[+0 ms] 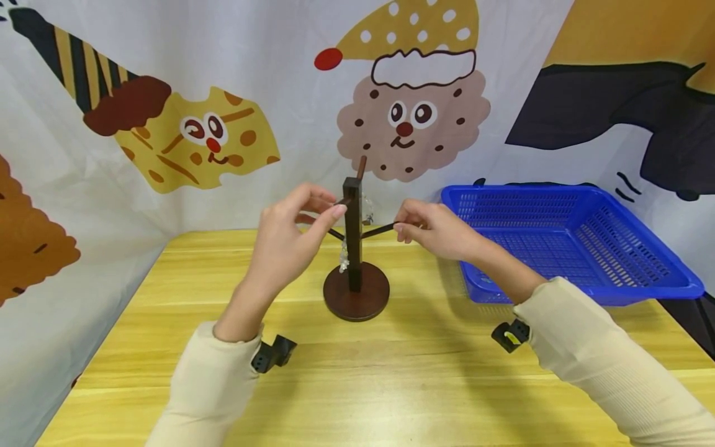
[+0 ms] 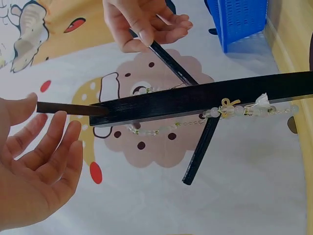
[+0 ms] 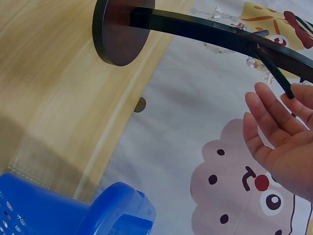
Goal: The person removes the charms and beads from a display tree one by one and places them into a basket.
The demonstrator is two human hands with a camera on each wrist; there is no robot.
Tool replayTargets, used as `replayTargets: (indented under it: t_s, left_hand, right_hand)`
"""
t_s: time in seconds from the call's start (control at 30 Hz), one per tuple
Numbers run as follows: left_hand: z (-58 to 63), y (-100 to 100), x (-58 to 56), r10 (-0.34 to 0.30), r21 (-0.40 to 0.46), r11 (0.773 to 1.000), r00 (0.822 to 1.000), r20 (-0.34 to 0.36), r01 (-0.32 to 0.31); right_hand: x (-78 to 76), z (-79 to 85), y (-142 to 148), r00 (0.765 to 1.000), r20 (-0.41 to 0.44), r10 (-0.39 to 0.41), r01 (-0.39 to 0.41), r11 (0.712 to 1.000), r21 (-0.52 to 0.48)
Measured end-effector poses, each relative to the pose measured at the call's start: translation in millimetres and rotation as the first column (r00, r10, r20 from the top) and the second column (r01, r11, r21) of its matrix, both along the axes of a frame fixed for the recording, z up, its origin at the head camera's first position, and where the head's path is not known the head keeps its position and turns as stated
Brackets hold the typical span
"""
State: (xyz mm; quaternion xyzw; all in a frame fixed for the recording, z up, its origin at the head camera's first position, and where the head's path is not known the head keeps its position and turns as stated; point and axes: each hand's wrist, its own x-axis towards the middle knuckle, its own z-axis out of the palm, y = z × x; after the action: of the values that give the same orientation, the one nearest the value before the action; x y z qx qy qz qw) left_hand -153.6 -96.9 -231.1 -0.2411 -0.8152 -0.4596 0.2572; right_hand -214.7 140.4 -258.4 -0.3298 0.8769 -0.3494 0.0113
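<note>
A dark brown wooden jewelry stand (image 1: 354, 239) rises upright from a round base (image 1: 357, 305) on the table. Pegs stick out from its post on several sides. My left hand (image 1: 287, 239) pinches the end of an upper peg (image 2: 68, 108) between thumb and fingers. On the other side, my right hand (image 1: 438, 228) pinches the tip of the right peg (image 1: 380, 230). A beaded bracelet (image 2: 239, 111) with a small bow and a white charm hangs along the post. Another strand of clear beads (image 1: 367, 210) hangs behind the post.
At the right of the wooden table (image 1: 357, 385) sits a blue plastic basket (image 1: 558, 298) with perforated sides. Behind the table hangs a white cloth (image 1: 301, 124) printed with cartoon food. Small black devices (image 1: 274, 354) are strapped at both wrists.
</note>
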Motion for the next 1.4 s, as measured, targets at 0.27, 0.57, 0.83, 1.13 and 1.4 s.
replayTargets:
  t_s: [0.27, 0.57, 0.83, 1.13, 1.4]
  left_hand:
    - [3.2, 1, 1.4, 0.002, -0.018, 1.0, 0.999, -0.036, -0.003]
    - [4.4, -6, 0.3, 0.039, -0.042, 0.998, 0.999, -0.009, -0.04]
    - [6.1, -18, -6.0, 0.09, -0.061, 0.994, 0.993, 0.075, -0.085]
    - [12.5, -27, -12.6, 0.113, -0.092, 0.991, 0.98, 0.162, -0.099]
    - [15.4, -31, -20.3, 0.116, -0.11, 0.989, 0.975, 0.187, -0.097]
  right_hand:
    - [2.0, 2.1, 0, 1.0, 0.018, -0.009, 0.009, 1.0, 0.009]
    - [9.1, 0.6, -2, 1.0, 0.026, 0.015, -0.015, 1.0, -0.027]
    - [18.8, 2.0, -10, 0.997, 0.019, 0.07, -0.069, 0.997, -0.041]
    - [26.5, 1.0, -19, 0.995, -0.045, 0.093, -0.096, 0.994, -0.056]
    - [30.8, 0.4, -25, 0.989, -0.099, 0.109, -0.114, 0.992, -0.049]
